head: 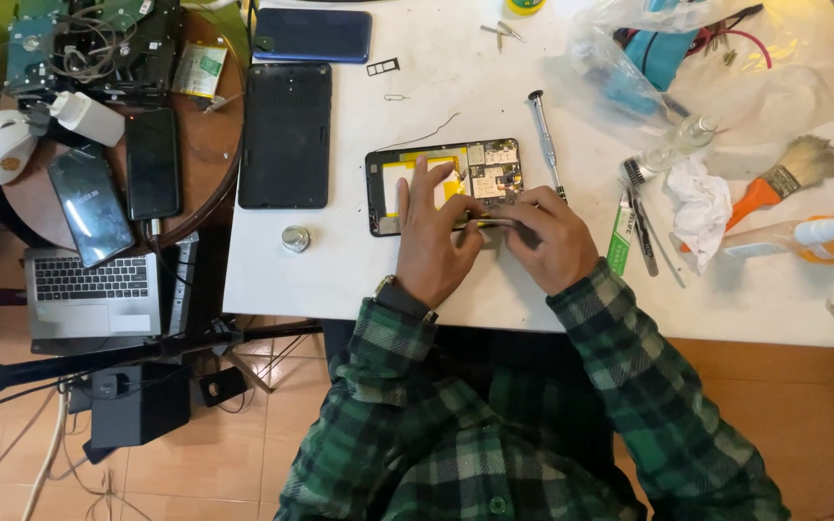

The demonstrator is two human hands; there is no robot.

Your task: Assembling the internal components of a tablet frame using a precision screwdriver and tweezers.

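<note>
A crumpled clear plastic bag (629,48) at the table's (340,280) far right holds blue items and red wire, too jumbled to name. Beside it lies a small clear bottle (678,145), and a squeeze bottle (803,236) with a white cap lies at the right edge. The opened phone (441,183) sits at the middle of the white table, back off: a black rectangular frame around a yellow battery area and a grey circuit board. The left hand (431,246) presses flat on the yellow part, fingers spread and released. The right hand (552,241) is curled, pinching thin metal tweezers (480,222) whose tip touches the phone's lower edge. A slim screwdriver (544,140) lies just right of the phone, a matte black back cover (287,135) to its left, a small round metal cap (295,238) near it. A bristly orange-handled brush (789,174) and crumpled white tissue (702,203) lie to the right.
</note>
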